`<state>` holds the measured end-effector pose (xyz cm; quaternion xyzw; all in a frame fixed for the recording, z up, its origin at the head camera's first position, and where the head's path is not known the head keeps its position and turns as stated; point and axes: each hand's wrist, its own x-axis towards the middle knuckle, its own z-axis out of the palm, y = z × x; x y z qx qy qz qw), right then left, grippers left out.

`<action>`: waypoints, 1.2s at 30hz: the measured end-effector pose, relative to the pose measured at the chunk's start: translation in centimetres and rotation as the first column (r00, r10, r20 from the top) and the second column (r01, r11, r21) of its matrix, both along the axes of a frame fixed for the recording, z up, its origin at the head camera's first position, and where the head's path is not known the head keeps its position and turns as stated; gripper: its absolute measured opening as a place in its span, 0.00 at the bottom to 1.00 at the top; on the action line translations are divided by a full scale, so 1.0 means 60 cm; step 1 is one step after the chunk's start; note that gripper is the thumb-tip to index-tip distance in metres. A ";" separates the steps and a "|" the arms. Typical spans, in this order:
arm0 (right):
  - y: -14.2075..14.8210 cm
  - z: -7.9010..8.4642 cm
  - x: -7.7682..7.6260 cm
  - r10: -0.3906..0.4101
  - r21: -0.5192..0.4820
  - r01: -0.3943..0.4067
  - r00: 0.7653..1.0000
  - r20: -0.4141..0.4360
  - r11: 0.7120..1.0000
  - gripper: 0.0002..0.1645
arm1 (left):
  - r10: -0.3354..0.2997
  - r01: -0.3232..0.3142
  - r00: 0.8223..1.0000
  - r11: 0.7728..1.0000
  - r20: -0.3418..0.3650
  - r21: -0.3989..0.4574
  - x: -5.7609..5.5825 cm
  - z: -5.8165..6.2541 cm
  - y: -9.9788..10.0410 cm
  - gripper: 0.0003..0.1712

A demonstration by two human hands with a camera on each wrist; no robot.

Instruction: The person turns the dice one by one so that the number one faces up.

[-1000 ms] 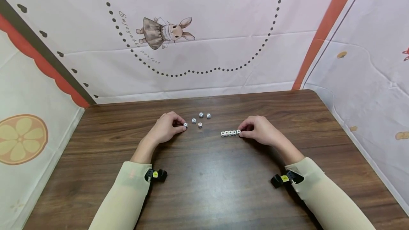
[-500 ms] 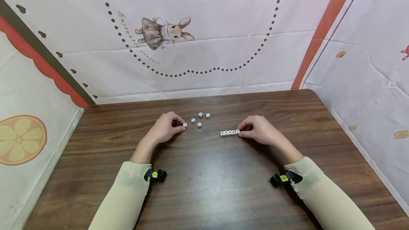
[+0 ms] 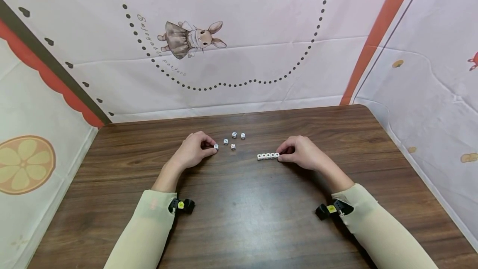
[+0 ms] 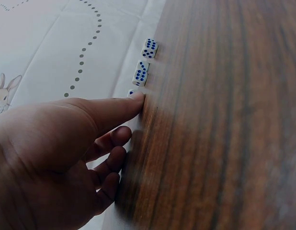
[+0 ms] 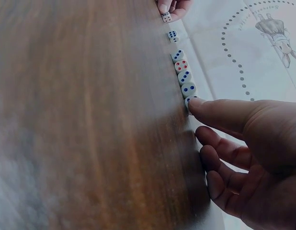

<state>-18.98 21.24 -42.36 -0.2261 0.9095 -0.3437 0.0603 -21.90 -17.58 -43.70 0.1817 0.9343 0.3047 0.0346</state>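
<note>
Apparently, right hand (image 3: 301, 152) pinches row-end die (image 3: 277, 155) | left hand (image 3: 192, 150), nine o'clock from it, pinches die (image 3: 216, 147) | jolt could skew row (image 3: 264, 156)

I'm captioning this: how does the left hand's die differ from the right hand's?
The left die shows several pips on top; the right die shows one large dot. The left die stands apart from the loose dice; the right die sits at the end of a row. Both are white and pinched.
</note>
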 end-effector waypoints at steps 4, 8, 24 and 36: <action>-0.002 -0.001 -0.001 0.002 0.002 -0.002 1.000 0.001 1.000 0.07 | 0.006 -0.006 1.000 1.000 0.001 0.002 0.004 0.000 -0.001 0.07; -0.002 -0.003 -0.002 0.011 0.006 -0.011 1.000 -0.008 1.000 0.07 | 0.006 -0.006 1.000 1.000 0.001 0.000 0.005 0.000 -0.003 0.07; 0.005 -0.002 -0.003 0.014 0.031 -0.013 1.000 -0.014 0.999 0.06 | -0.020 0.020 1.000 1.000 -0.016 -0.018 -0.001 0.005 0.005 0.11; 0.001 -0.001 -0.003 0.017 0.029 -0.017 1.000 -0.011 0.999 0.06 | -0.034 0.034 0.999 0.999 0.019 -0.026 -0.005 0.018 0.013 0.13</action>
